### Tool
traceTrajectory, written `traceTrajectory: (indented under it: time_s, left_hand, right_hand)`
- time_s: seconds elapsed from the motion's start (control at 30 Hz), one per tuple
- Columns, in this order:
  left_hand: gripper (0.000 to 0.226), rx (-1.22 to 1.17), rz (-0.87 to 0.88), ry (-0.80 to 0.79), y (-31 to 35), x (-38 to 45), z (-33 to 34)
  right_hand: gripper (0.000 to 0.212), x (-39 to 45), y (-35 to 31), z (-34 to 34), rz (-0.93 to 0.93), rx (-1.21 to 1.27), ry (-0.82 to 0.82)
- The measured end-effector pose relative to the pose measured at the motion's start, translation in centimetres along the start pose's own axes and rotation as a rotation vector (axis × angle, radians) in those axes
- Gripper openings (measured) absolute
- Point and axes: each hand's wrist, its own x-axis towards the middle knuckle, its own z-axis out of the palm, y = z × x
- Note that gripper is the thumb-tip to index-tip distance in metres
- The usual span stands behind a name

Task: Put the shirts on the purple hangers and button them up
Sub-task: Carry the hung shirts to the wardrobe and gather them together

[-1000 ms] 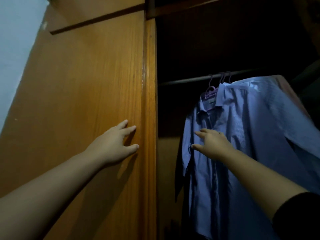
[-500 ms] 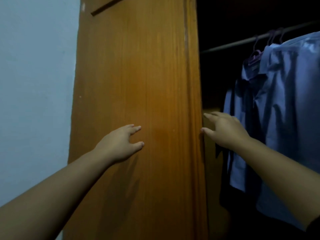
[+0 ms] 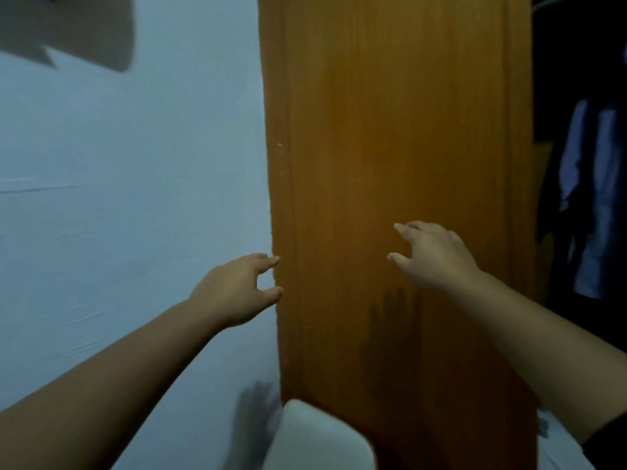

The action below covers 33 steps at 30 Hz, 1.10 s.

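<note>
Your left hand [image 3: 237, 290] is reaching, relaxed and empty, at the wardrobe door [image 3: 400, 164] edge; your right hand [image 3: 434, 256] is hovering likewise, fingers spread.

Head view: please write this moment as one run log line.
left hand: open, empty | right hand: open, before wardrobe door | blue shirts: hanging inside, right edge

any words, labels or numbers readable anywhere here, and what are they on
None: no text, label, brand, number or sign can be read.
The wooden wardrobe door, the pale wall, the blue shirt and the white object at the bottom edge carry no lettering that shows.
</note>
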Motion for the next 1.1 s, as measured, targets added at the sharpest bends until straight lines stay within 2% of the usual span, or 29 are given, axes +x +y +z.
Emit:
traceTrajectory:
  time_s: [0.17, 0.5, 0.83, 1.1]
  left_hand:
    - [0.061, 0.068, -0.179, -0.041, -6.8, -6.4, -1.7]
    - [0.061, 0.210, -0.644, -0.036, -14.5, -21.8, -5.8]
    - [0.064, 0.282, -1.225, -0.007, -17.0, -45.1, -8.9]
    - [0.063, 0.228, -1.575, 0.054, -16.8, -62.0, -12.0]
  right_hand:
    - [0.063, -2.1, -9.6, 3.2, -0.174, 0.129, -0.111]
    - [0.061, -10.4, -29.3, 7.3, -0.753, 0.411, -0.283]
    - [0.060, -27.3, -44.8, 7.6, -1.288, 0.577, -0.461]
    - [0.054, -41.7, -54.3, 5.0, -1.672, 0.667, -0.497]
